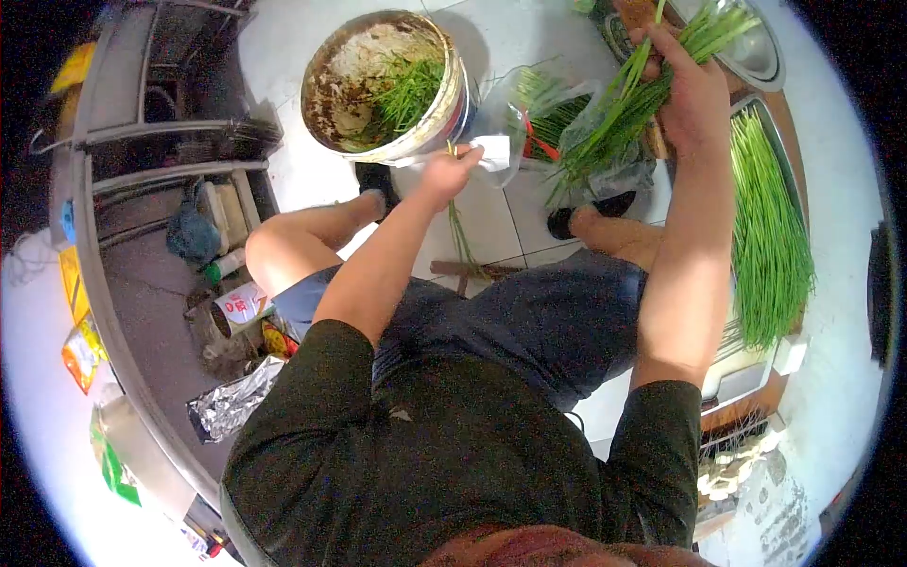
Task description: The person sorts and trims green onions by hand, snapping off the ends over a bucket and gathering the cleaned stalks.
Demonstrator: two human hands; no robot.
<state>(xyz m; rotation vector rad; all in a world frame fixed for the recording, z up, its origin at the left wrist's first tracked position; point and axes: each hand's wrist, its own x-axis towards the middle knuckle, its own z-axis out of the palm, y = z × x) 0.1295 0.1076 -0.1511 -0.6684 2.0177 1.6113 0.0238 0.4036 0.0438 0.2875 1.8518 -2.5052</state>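
Observation:
My left hand is closed on a few thin green chive stalks, which hang down below it. It is just in front of a stained white bucket with loose green scraps inside. A small white piece shows right beside the fingers; I cannot tell whether they touch it. Up at the right, my right hand is wrapped round a thick bunch of chives, its lower ends over a clear plastic bag. More chives lie in the bag by a red strip.
A tray at my right holds a long pile of chives. Behind the right hand is a metal bowl. A dark shelf rack stands on the left, with a can and foil. White tiles cover the floor.

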